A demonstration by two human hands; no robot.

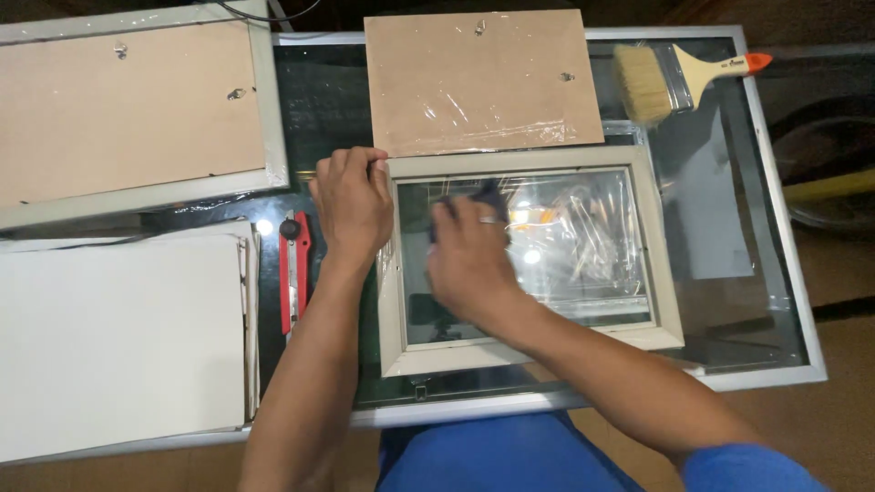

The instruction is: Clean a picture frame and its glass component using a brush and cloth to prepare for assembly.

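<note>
Glass-topped table [775,273] with pale metal rim, reflecting bright light spots. Brown floor [838,419] below and to the right. Dark, dim surroundings beyond the far edge; walls not discernible.
</note>
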